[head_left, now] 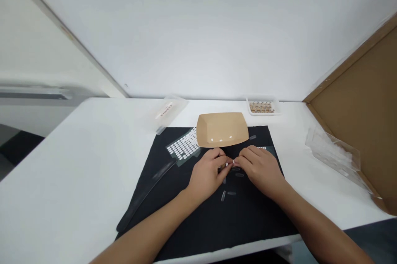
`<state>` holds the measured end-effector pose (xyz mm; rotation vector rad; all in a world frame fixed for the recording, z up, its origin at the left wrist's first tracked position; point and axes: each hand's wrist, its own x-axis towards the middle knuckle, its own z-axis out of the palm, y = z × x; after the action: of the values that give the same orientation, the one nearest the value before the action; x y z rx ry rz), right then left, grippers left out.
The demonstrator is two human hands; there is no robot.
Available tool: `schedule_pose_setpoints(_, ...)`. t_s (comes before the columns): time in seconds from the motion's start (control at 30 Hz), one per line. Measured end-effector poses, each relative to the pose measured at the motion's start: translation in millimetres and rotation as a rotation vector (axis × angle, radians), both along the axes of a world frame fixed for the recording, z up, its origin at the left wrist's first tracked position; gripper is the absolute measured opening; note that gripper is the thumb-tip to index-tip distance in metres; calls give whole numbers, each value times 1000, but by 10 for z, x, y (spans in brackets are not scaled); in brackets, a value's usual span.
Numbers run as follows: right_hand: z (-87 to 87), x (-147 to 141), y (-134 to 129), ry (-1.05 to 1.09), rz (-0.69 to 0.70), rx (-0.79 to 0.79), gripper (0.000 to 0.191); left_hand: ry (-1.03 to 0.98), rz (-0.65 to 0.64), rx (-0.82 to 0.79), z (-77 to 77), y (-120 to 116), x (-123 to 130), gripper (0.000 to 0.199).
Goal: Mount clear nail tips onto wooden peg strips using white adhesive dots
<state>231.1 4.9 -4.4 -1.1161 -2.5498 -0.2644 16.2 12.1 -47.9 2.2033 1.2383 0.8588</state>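
I see two bare hands meeting over a black cloth [192, 231] on a white desk [62, 173]. The fingers of the left hand [205, 171] and right hand [262, 169] are narrow, pinched together on a small pale piece [233, 162], too tiny for me to identify. From there, clear slips [223, 196] lie near six o'clock, a brown tray [228, 125] with white ovals [221, 140] towards twelve, a sheet of white ovals [182, 147] between nine and ten, a bead-filled box [277, 111] at one, clear packaging [335, 152] at three.
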Motion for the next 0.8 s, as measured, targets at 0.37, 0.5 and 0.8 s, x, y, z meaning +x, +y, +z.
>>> schedule_pose_setpoints(0.37,-37,36,17,42,1,-50,17,1,-6,-20,2,9,-13,14)
schedule_pose_setpoints(0.5,-38,45,48,86,-5,-75,15,8,-8,-16,-2,12,-15,13)
schedule_pose_setpoints(0.8,-71,72,74,87,0,-80,12,0,0,-16,2,7,-6,14)
